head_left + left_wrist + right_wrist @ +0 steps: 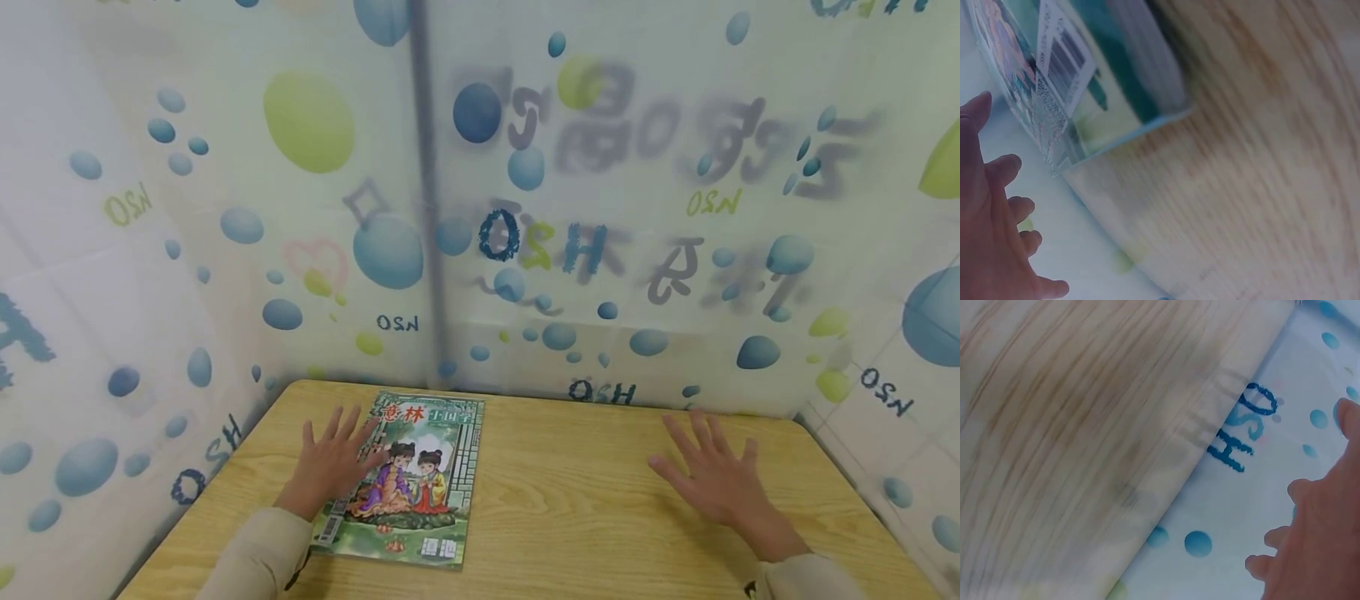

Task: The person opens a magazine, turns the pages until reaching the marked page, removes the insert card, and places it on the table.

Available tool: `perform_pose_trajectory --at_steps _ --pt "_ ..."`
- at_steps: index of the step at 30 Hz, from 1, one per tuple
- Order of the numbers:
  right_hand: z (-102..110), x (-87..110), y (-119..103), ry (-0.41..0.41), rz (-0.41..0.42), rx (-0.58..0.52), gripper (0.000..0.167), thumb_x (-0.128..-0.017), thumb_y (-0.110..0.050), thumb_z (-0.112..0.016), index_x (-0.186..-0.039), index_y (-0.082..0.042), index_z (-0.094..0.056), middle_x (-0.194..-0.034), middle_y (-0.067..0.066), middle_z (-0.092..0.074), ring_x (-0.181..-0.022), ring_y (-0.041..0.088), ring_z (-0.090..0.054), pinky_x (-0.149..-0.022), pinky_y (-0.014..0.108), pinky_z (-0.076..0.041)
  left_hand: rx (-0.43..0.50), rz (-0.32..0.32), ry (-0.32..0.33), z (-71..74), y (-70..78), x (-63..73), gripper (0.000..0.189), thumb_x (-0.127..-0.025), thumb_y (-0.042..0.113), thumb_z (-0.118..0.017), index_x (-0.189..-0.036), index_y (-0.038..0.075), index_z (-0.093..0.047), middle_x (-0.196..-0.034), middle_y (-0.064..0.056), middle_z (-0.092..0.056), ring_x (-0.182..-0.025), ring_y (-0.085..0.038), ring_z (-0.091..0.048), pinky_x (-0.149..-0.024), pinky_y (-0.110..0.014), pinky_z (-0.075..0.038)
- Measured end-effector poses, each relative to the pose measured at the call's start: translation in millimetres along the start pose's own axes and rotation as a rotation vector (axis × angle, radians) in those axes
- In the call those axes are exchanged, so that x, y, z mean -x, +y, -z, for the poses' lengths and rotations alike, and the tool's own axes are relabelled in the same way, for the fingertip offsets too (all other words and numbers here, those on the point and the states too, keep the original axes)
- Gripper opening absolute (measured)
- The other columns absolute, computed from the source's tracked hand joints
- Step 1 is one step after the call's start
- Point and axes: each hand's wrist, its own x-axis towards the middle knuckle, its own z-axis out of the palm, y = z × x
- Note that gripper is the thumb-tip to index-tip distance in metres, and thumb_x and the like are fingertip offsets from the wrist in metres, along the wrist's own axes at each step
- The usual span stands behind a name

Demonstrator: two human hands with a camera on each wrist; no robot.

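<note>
1. Left grip (330,467): a bare hand, palm down, fingers spread and holding nothing. In the head view it overlaps the magazine's left edge; in the left wrist view a gap separates fingers and cover.
2. Right grip (712,483): a bare hand, likewise spread and holding nothing, above the right part of the bench, well apart from the magazine.
3. Magazine (414,477): lying flat, cover up, on the left half of the bench, just beside the left grip. The cover bears red and pale Chinese characters, two illustrated figures in robes with dark hair buns, and a barcode near the lower left corner.
4. Sleeves: beige, left (258,550) and right (810,581), reaching to the wrists.
5. Bench (570,508): wood-grained, yellowish top with rounded far corners.
6. Curtain (315,212): pale sheeting around the far edge and sides of the bench, printed with blue and green drops and mirrored "H2O" lettering; blurred grey marks and a dark vertical band also show on it.
</note>
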Motion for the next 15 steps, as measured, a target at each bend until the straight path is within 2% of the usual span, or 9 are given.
perform_pose_trajectory --at_steps 3,7,15 --pt "-3.1 -2.0 -7.3 -0.011 0.007 -0.017 0.077 -0.098 -0.062 -0.045 -0.157 -0.015 -0.028 -0.159 0.029 -0.015 -0.142 0.055 -0.014 -0.094 0.085 -0.001 0.004 -0.005 -0.050 -0.5 0.2 0.8 0.067 -0.096 0.057 -0.052 -0.146 0.012 -0.050 -0.154 -0.023 -0.037 -0.142 -0.049 -0.027 -0.104 -0.079 -0.014" --pt "-7.9 -4.8 -20.0 -0.017 0.025 -0.032 0.077 -0.097 -0.062 -0.046 -0.156 -0.015 -0.032 -0.159 0.030 -0.018 -0.143 0.055 -0.016 -0.097 0.084 -0.004 -0.022 -0.021 -0.073 -1.6 0.1 0.5 0.070 -0.094 0.061 -0.052 -0.145 0.013 -0.052 -0.151 -0.022 -0.042 -0.140 -0.049 -0.032 -0.102 -0.079 -0.018" --pt "-18.9 -9.4 -45.0 0.012 0.093 0.002 0.073 -0.097 -0.060 -0.048 -0.153 -0.015 -0.039 -0.155 0.028 -0.030 -0.141 0.052 -0.025 -0.097 0.083 -0.014 -0.053 -0.025 -0.079 -11.3 -4.1 0.1 0.069 -0.092 0.066 -0.050 -0.143 0.018 -0.055 -0.149 -0.015 -0.047 -0.138 -0.045 -0.038 -0.100 -0.079 -0.023"
